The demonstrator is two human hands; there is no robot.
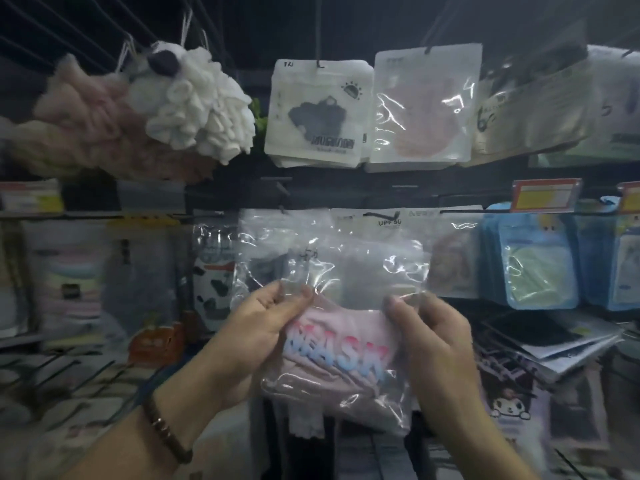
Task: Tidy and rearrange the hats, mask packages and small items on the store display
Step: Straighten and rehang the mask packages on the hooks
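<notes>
Upper left: pale pink fluffy hats (86,109) hang from wire hooks, blurred; touching them on the right hangs a white ruffled knit hat (201,109) with a dark patch near its top.
Bottom left: a brown bead bracelet (166,431) circles the left wrist.
Left hand: the left hand (256,334) pinches the left edge of the held package, thumb on the front, fingers curled behind.
Centre: a clear plastic mask package (336,355) with pale pink fabric inside and "MASK" in pink-to-blue letters is held up between both hands, in front of the lower row of hanging packets.
Above centre: a white packet (315,112) printed with a dark mask hangs on a peg; just beside it on the right hangs a clear packet (422,105) with a pale peach mask inside.
Right hand: the right hand (433,341) pinches the right edge, thumb in front; the two hands are apart, one on each side of the package.
Right: blue-edged packets (536,265) with pale green contents hang under a red and yellow price tag (545,195).
Lower right: a cartoon-character packet (509,403), blurred, sits below a stack of flat packets.
</notes>
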